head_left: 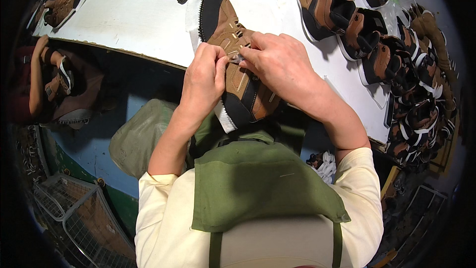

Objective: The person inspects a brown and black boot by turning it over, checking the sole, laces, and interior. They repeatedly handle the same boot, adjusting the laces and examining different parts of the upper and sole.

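Note:
A brown and black boot upper [240,85] lies on its side across the table's front edge, its toe pointing away from me and its heel end near my lap. A white strip with a toothed edge runs around its bottom rim. Over the lace loops, my left hand [203,75] is closed in a pinch, thumb against forefinger. Close by on the right, my right hand [283,64] also pinches at the same spot. A small pale bit shows between the two sets of fingertips, too small to name. The right hand hides part of the boot's ankle opening.
The white table [134,15] has a bent front edge. Brown and black boots [317,7] stand in rows at the right, with a heap of more [421,114] beyond. Another person's arm [37,77] is at the left, near a boot. A wire basket [74,218] stands lower left.

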Demonstrator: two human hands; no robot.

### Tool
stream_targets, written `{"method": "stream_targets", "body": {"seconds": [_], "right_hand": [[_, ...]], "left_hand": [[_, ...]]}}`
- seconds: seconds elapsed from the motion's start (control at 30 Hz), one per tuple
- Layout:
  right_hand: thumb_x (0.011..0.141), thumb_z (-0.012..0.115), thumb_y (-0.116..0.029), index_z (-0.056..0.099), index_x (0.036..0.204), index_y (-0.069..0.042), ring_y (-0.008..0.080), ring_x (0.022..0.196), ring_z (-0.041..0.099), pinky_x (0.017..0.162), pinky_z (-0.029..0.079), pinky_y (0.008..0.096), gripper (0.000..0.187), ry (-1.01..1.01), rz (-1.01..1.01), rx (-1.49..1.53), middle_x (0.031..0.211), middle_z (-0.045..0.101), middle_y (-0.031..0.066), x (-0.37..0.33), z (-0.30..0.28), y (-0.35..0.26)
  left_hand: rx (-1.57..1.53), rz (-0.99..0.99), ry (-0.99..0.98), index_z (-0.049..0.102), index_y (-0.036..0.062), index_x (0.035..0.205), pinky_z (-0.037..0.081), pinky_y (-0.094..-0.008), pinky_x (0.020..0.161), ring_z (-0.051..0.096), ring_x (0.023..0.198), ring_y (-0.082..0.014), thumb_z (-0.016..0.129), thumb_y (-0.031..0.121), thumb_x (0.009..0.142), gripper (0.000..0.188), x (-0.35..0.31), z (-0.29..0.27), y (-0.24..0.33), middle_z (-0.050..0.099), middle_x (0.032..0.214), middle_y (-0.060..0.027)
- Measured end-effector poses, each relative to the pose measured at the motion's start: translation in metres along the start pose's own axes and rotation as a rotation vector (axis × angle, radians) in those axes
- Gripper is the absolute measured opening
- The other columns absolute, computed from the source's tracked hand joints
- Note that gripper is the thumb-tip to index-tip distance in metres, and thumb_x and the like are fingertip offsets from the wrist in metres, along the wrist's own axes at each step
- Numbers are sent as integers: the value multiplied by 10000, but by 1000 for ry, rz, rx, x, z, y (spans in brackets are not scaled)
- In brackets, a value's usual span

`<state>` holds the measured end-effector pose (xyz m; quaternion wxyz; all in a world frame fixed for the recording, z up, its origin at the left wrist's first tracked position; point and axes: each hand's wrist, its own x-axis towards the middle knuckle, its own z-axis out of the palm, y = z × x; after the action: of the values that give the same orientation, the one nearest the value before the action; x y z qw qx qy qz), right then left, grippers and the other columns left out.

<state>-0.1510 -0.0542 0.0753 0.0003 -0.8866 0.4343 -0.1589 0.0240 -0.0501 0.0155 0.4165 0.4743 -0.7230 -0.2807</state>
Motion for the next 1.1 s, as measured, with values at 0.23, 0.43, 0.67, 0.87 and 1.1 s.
{"method": "stream_targets", "body": {"seconds": [0.23, 0.43, 0.67, 0.87, 1.1], "right_hand": [[769, 700, -195, 647, 802, -73, 213, 725, 597, 618, 452, 350, 137, -13, 4, -44, 752, 567, 43, 0, 3, 0], [690, 621, -117, 658, 663, -64, 232, 787, 632, 662, 482, 349, 70, -39, 21, -71, 763, 598, 72, 3, 4, -5], [672, 618, -97, 659, 660, -58, 237, 783, 638, 675, 501, 350, 58, -44, 11, -67, 769, 603, 83, 3, 5, -3], [669, 623, -96, 658, 657, -52, 238, 768, 643, 675, 507, 351, 57, -22, 16, -42, 767, 607, 84, 3, 5, -2], [661, 628, -91, 658, 662, -40, 247, 753, 642, 649, 514, 349, 59, 9, 2, -18, 740, 603, 97, 3, 6, 0]], "left_hand": [[14, 50, 34, 506, -21, 868, 416, -315, 583, 478, 631, -230, 573, -13, 876, 68, 0, 1, -1, 480, 785, -128], [24, 71, 48, 499, -20, 868, 420, -326, 588, 483, 631, -247, 571, -13, 876, 73, 0, 4, -3, 482, 787, -135], [34, 63, 40, 500, -19, 869, 415, -327, 583, 473, 620, -250, 577, -17, 871, 77, 0, 5, -3, 480, 785, -133], [72, 70, 20, 501, -11, 884, 454, -382, 603, 546, 692, -317, 572, -12, 864, 74, 1, 4, -3, 511, 833, -150], [77, 79, 23, 503, -5, 893, 479, -406, 610, 590, 719, -345, 572, -8, 857, 78, 2, 5, -6, 531, 857, -155]]}}
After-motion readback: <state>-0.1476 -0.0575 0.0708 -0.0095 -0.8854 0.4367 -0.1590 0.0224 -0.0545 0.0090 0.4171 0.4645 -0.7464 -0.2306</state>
